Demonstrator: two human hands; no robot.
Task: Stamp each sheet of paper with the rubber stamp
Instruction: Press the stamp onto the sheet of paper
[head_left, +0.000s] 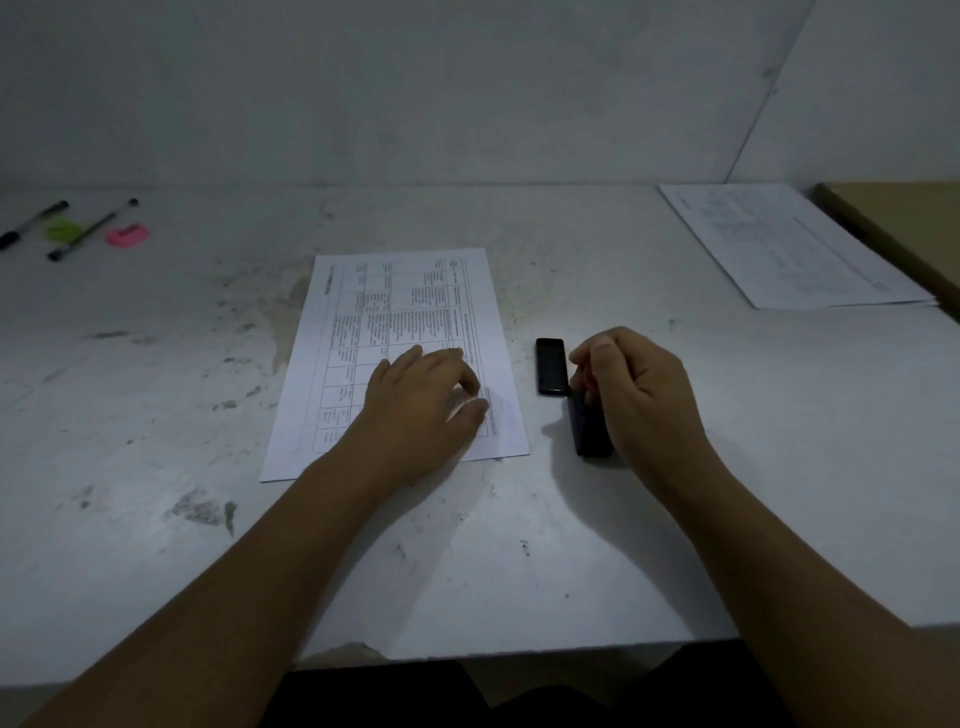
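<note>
Rubber stamp (589, 434), clasped in the right hand (641, 397), likely next needs pressing onto the sheet (405, 306) that the flat left hand (421, 400) pins.

Showing nothing readable: table print on the near sheet (405, 312) appearing only as tiny blurred lines, print on the far right sheets (789, 244) lying too faint to make out.

stamp (589, 426) just R of sheet (400, 332)
</note>
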